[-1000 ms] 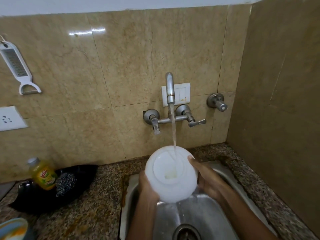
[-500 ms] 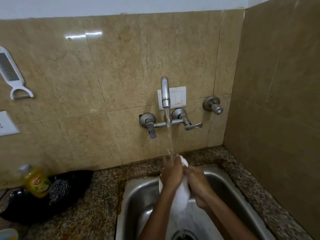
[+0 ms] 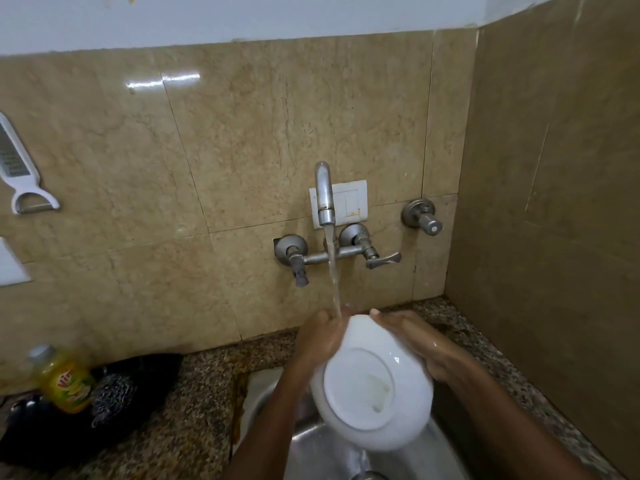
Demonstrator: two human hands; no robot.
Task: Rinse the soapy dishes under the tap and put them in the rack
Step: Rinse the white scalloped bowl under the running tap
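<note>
The steel sink (image 3: 270, 410) sat in the speckled granite counter (image 3: 194, 393), more of it cut off at the bottom edge than half a second before. Above it the wall tap (image 3: 323, 192) still ran, its stream landing at the far rim of the white bowl (image 3: 370, 386). The bowl, seen edge-on and nearly hidden between the hands half a second earlier, now showed its whole underside and foot ring to the camera, tilted over the sink. The left hand (image 3: 320, 341) cupped its left side, fingers curled over the far rim under the water. The right hand (image 3: 415, 337) lay along its right side, fingers fairly straight against it. A yellow detergent bottle (image 3: 64, 384) stood at left, beside a dark scrubber (image 3: 110, 398).
</note>
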